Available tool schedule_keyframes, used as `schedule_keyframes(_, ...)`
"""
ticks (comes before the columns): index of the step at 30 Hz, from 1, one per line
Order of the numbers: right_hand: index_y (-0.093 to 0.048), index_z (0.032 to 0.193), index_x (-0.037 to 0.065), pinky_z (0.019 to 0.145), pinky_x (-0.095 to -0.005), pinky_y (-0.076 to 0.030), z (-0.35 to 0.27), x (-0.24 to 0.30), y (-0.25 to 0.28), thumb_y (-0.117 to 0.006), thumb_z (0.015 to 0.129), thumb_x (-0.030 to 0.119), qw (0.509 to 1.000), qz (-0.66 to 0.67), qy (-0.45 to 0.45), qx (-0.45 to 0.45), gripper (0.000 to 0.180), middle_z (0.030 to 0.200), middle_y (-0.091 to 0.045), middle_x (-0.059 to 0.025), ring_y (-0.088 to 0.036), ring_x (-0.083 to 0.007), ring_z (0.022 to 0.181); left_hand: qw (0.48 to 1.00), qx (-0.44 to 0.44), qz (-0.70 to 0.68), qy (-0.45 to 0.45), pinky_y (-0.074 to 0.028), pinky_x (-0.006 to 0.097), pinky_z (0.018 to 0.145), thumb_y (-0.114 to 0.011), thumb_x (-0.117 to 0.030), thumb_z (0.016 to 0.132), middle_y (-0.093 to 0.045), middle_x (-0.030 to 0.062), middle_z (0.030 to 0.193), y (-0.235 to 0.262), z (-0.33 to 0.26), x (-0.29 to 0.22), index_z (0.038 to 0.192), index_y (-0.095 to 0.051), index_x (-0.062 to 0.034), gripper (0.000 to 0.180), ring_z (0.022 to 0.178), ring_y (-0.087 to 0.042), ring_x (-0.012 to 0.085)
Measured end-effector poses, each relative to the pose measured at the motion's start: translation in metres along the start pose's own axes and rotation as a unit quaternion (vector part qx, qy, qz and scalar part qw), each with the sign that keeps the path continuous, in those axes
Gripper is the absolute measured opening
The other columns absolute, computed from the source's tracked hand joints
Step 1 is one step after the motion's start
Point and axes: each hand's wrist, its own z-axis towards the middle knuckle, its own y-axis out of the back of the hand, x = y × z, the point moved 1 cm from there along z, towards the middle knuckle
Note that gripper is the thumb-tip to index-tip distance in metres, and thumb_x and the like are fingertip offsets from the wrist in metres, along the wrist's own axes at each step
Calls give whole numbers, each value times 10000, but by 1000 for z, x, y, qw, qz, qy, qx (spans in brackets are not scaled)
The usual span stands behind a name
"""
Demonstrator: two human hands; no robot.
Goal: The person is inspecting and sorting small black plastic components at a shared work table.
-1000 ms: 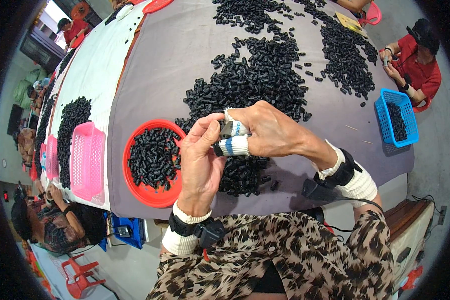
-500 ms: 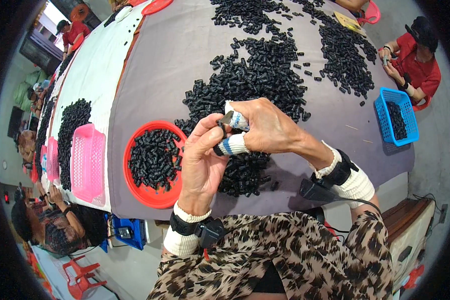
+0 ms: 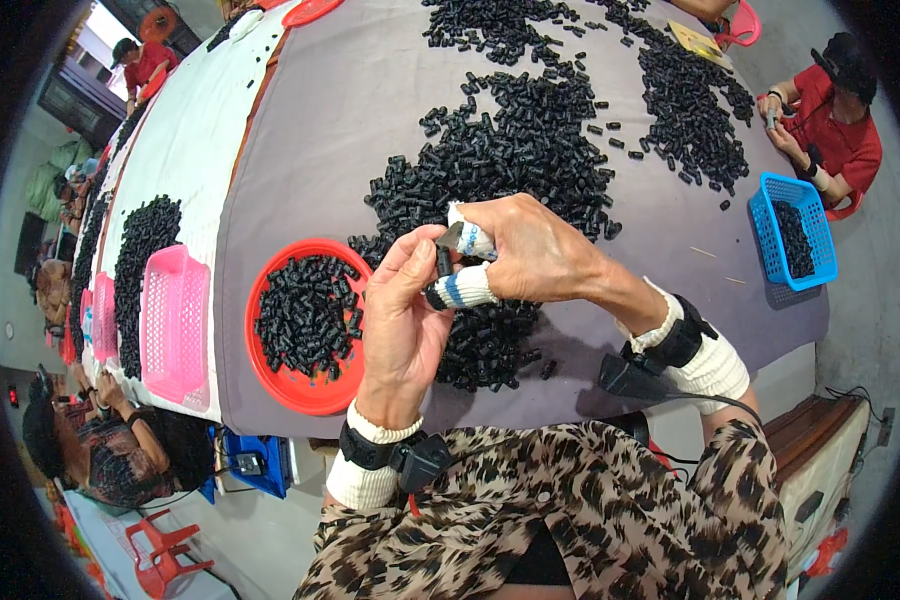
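Note:
Above the table's near side, my left hand (image 3: 402, 330) pinches a small black cylindrical part (image 3: 444, 262) between thumb and fingers. Close against it, my right hand (image 3: 545, 250) is closed on a small grey metal blade (image 3: 451, 237), whose tip meets or nearly meets the part. White wrapping with blue marks covers the right thumb area, and a white sleeve with a blue stripe (image 3: 458, 287) covers a finger. Behind my hands spreads a large heap of similar black parts (image 3: 510, 150). A red round tray (image 3: 260, 370) full of them sits left of my left hand.
Pink baskets, the nearer one (image 3: 175, 330) on a white cloth, stand at the left. A blue basket (image 3: 820, 255) with black parts is at the right edge, near a co-worker in red (image 3: 840, 140). Another heap (image 3: 690, 120) lies far right. A cable hangs from my right wrist.
Both hands stay nearly in place, working close together. The black part between them shows more upright and clearer now; the blade has shifted only slightly.

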Motion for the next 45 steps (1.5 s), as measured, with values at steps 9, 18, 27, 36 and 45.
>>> schedule_keyframes(9, -507, 707, -9, 506, -325, -387, 1, 4, 2, -718, 662, 253, 1000, -5, 2, 26, 340, 588, -505, -79, -474, -168, 534, 1000, 5, -9, 1, -496, 256, 714, -513, -131, 893, -621, 58, 917, 2, 0, 1, 1027, -557, -15, 182, 804, -599, 118)
schedule_keyframes(18, -521, 727, -9, 505, -335, -390, 2, -4, -2, -707, 681, 260, 999, -28, 6, 32, 330, 600, -525, -88, -481, -187, 529, 1000, -11, -2, -6, -497, 253, 697, -536, -124, 880, -621, 45, 902, 4, 0, 2, 1016, -570, -23, 173, 792, -597, 114)
schedule_keyframes(27, -537, 760, -18, 514, -338, -404, 0, -8, -5, -690, 704, 269, 999, -30, 28, 16, 330, 613, -540, -100, -516, -204, 543, 1000, -14, 8, -10, -501, 256, 687, -545, -124, 876, -618, 43, 898, 3, -1, 3, 1013, -571, -28, 169, 785, -595, 110)
schedule_keyframes(36, -530, 748, -16, 509, -342, -397, 1, -1, -1, -705, 688, 263, 1000, -20, 0, 23, 335, 604, -523, -98, -497, -190, 536, 1000, 28, -11, -8, -501, 294, 799, -516, -110, 885, -593, 95, 998, 9, 1, 2, 1052, -518, 20, 211, 896, -597, 171)
schedule_keyframes(45, -529, 749, -4, 499, -322, -389, -1, -10, -5, -704, 700, 264, 999, -26, 22, 22, 324, 604, -530, -78, -480, -164, 528, 1000, -14, 10, -10, -497, 258, 716, -542, -122, 879, -610, 45, 904, 0, 0, 3, 1007, -563, -18, 166, 810, -589, 114)
